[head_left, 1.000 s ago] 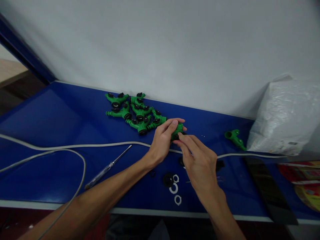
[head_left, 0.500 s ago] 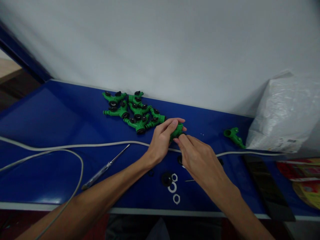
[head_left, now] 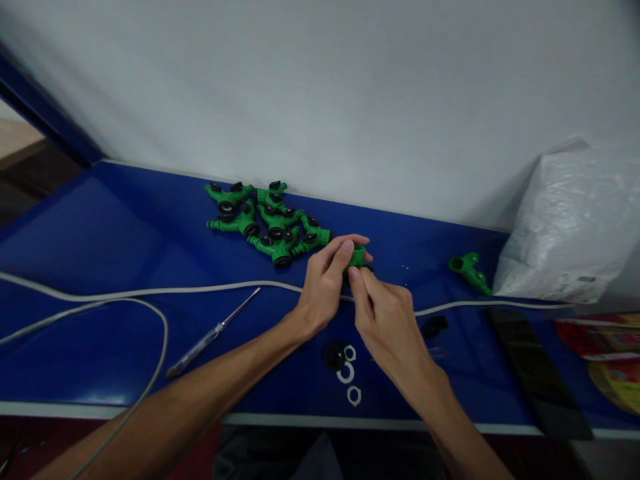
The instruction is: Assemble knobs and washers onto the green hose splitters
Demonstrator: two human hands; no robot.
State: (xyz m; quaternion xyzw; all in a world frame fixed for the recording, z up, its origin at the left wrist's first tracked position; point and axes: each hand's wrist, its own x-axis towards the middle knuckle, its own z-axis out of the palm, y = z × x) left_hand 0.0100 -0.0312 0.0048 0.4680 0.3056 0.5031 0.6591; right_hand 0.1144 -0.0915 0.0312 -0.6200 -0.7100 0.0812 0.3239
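My left hand (head_left: 325, 280) is closed round a green hose splitter (head_left: 357, 256), whose round opening faces up between thumb and fingers. Pressed against the near side of it are the curled thumb and fingers of my right hand (head_left: 383, 303); a bit of black shows beside them, and whatever is pinched there is hidden. Below the hands lie a black ring (head_left: 333, 357) and white washers (head_left: 345, 372). To the right of my right hand is a small black part (head_left: 434, 326).
Several green splitters with black knobs (head_left: 274, 250) lie together at the back. Another green body (head_left: 469, 270) rests near a plastic-wrapped package (head_left: 565, 227). A screwdriver (head_left: 215, 331) and white cable (head_left: 165, 291) are on the left. A black slab (head_left: 535, 373) lies at right.
My right hand has turned and shifted slightly, its wrist now closer to the middle, uncovering the black part beside it. My left hand still holds the green splitter in nearly the same place.
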